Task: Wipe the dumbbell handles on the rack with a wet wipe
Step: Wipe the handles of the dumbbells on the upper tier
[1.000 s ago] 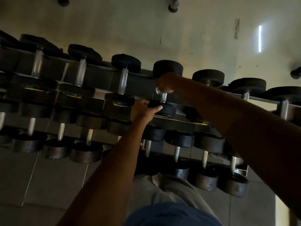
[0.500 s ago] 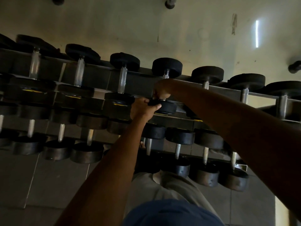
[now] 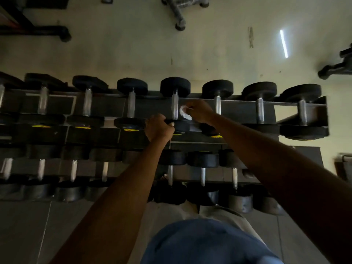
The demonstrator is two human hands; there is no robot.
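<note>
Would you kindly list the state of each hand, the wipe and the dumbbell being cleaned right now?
Left hand: grips the near head of the dumbbell.
Right hand: holds the wipe, just right of the handle.
Wipe: white, bunched up, beside the handle; contact unclear.
Dumbbell: lying on the top shelf of the rack, handle bare.

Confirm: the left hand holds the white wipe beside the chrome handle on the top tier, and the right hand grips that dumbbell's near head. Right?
Hands are swapped. The head view shows the right hand holding the wipe beside the handle; the left hand grips the near head.
</note>
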